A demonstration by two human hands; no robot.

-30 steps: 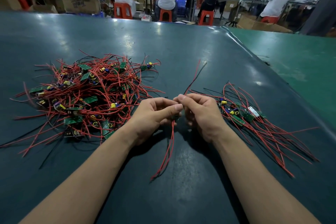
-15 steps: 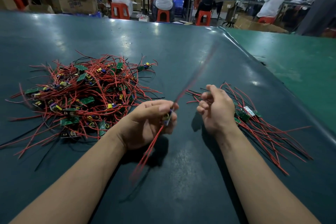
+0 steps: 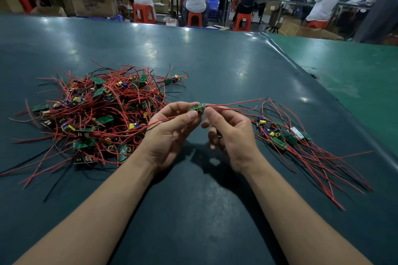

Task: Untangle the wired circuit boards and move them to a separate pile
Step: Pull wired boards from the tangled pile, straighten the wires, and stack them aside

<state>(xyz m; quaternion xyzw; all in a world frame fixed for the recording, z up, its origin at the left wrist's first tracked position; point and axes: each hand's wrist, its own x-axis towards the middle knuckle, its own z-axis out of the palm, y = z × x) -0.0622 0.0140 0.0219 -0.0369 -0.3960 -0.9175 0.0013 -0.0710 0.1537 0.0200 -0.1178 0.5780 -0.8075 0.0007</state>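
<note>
Holding one circuit board (image 3: pixel 197 107) above the surface (image 3: pixel 215 66), the left hand (image 3: pixel 170 135) pinches its left end while the right hand (image 3: pixel 230 133) pinches the red wires (image 3: pixel 234 104) at its right end, between the tangled pile (image 3: pixel 94 114) and the sorted pile (image 3: pixel 286 135). The board is judged light and rigid with fragile components, its leads limp and prone to snagging. Grip the board by its edges, not by the wires.

I see green circuit boards (image 3: pixel 101 101) with red wires (image 3: pixel 129 97) and yellow parts on my dark teal table (image 3: pixel 193 60).
</note>
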